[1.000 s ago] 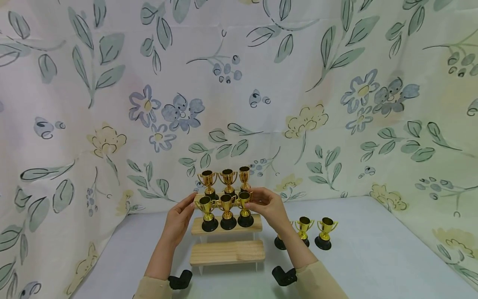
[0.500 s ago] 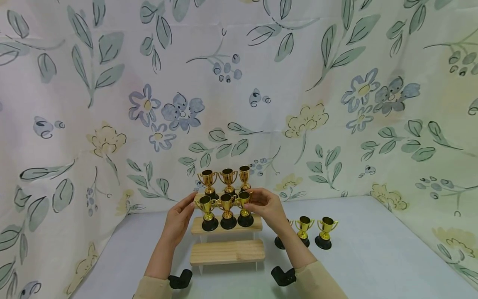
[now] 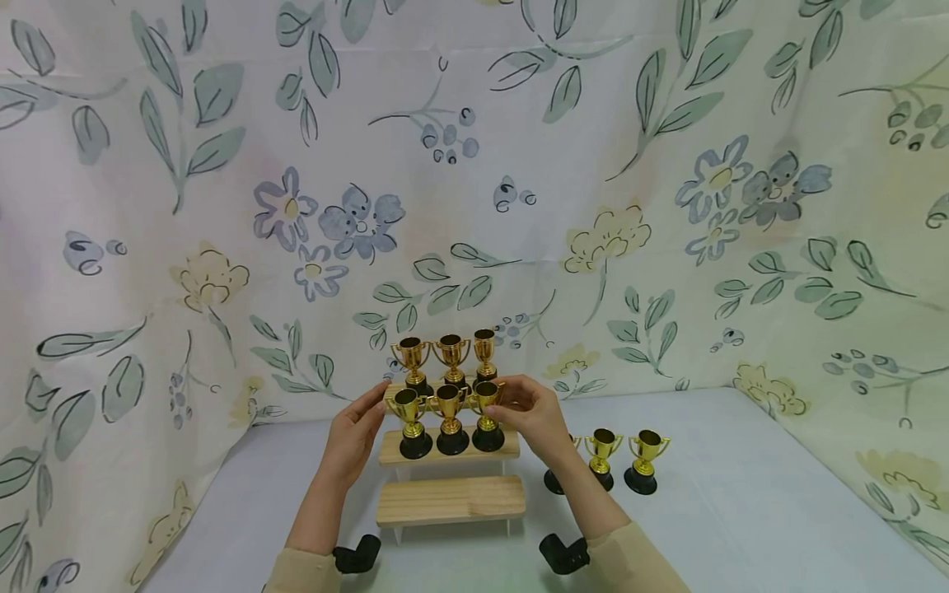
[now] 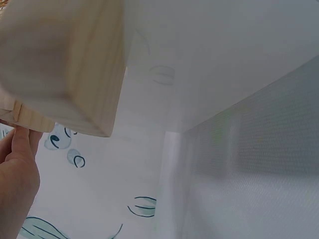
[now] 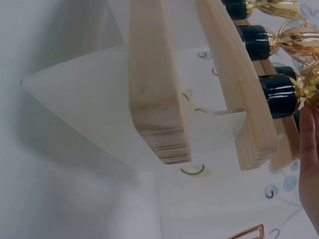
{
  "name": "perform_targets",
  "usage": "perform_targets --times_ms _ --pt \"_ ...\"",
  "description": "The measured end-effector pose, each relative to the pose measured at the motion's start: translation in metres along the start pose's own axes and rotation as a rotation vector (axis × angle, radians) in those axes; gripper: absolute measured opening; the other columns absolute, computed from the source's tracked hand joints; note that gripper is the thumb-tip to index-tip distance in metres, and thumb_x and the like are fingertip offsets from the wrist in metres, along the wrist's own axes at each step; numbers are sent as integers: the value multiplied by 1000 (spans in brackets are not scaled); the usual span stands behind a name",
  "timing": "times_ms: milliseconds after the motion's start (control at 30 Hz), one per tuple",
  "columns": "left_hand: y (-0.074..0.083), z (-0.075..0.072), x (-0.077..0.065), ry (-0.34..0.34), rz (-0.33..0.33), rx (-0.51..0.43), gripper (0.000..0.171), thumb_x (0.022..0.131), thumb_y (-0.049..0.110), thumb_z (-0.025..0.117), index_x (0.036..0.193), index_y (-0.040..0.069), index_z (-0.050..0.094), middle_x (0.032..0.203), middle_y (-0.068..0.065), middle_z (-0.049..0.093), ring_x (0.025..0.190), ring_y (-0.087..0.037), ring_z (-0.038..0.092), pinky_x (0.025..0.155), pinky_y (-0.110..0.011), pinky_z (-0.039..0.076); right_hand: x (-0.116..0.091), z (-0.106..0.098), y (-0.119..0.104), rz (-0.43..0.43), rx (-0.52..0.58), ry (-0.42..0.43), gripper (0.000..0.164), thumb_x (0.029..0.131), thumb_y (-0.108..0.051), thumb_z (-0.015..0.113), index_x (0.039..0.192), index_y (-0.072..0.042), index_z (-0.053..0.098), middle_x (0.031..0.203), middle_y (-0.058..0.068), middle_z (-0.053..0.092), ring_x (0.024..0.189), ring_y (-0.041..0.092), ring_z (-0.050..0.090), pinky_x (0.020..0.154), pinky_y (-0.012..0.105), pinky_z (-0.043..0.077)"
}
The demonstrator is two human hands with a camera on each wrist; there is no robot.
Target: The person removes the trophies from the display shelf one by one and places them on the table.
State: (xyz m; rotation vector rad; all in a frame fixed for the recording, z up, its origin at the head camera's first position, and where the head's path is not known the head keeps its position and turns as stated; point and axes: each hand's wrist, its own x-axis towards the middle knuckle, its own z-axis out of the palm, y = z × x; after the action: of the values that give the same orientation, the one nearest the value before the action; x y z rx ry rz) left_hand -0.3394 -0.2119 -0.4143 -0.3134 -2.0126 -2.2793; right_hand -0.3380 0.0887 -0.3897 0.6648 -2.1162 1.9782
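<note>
A wooden tiered stand with three steps stands ahead of me. On its middle step [image 3: 396, 458] is a row of three gold trophies with black bases. My right hand [image 3: 535, 414] pinches the right-hand trophy [image 3: 485, 403] by its cup, thumb in front and fingers behind. That trophy's black base [image 5: 280, 95] sits at the step in the right wrist view. My left hand [image 3: 352, 436] has its fingers extended against the left end of the top step [image 3: 396, 399]. Near its fingertips is the left trophy [image 3: 409, 416] of the middle row, with the middle trophy [image 3: 450, 409] beside it.
Three more trophies, such as the left one [image 3: 411, 356], stand on the top step. The lowest step [image 3: 451, 501] shows bare wood. Right of the stand, trophies [image 3: 648, 457] stand on the white table [image 3: 741, 502], one partly behind my right forearm. Patterned cloth [image 3: 474, 206] hangs behind.
My right hand and the trophy it pinches have shifted very slightly to the right. My left hand stays at the top step's end.
</note>
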Motion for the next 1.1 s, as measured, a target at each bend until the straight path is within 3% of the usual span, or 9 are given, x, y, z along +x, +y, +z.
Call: perform_targets --times_ms 400,667,1100 --pt "0 0 0 -1 17 12 57 105 16 49 155 0 27 166 -12 19 155 -24 12 105 -1 39 -12 -5 -4 -26 -6 63 41 81 -14 81 120 -8 67 96 1 72 85 7 71 80 23 63" --pt "0 0 0 0 14 -6 53 105 13 46 154 1 30 166 -9 21 156 -20 13 105 -1 39 -27 -20 -11 -28 26 70 42 81 -8 80 119 -1 65 95 -13 71 85 6 72 78 22 63" --pt "1 1 1 -2 26 4 54 105 12 46 154 0 28 166 -12 20 155 -23 14 105 -1 39 -45 -45 -9 -28 -31 105 42 84 -8 77 122 1 61 97 -17 70 86 4 72 75 21 63"
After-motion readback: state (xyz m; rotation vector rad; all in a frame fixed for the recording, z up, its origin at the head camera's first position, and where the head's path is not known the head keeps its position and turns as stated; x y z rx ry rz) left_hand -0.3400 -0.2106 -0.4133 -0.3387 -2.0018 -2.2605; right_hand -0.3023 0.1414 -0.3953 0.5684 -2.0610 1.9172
